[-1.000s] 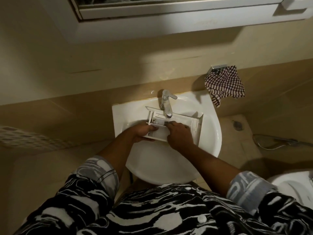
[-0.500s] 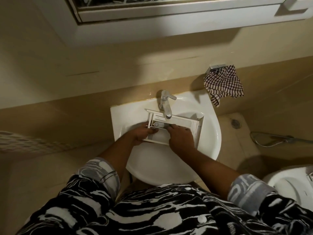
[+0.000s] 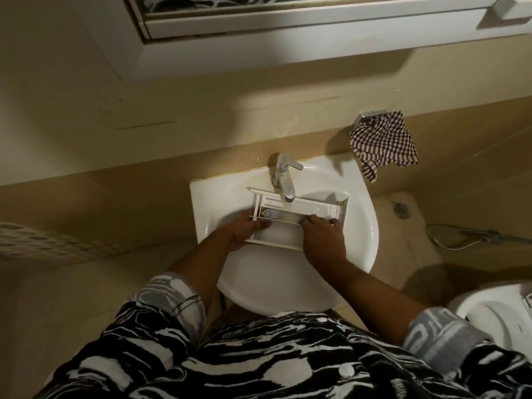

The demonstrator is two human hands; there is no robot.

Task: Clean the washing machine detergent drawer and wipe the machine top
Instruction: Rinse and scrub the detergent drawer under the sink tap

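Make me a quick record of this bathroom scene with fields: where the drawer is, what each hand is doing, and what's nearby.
item: drawer lying across the sink, under the tap
left: left hand grips the drawer's left end
right: right hand on the drawer's right part, fingers bent; grip unclear
nearby: checked cloth hanging on the wall; toilet at right

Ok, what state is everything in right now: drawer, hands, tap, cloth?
drawer: held over the sink, under the tap.
left hand: grips the drawer's left end.
right hand: on the drawer's right part, grip unclear.
tap: no water stream visible.
cloth: hanging from the wall hook.
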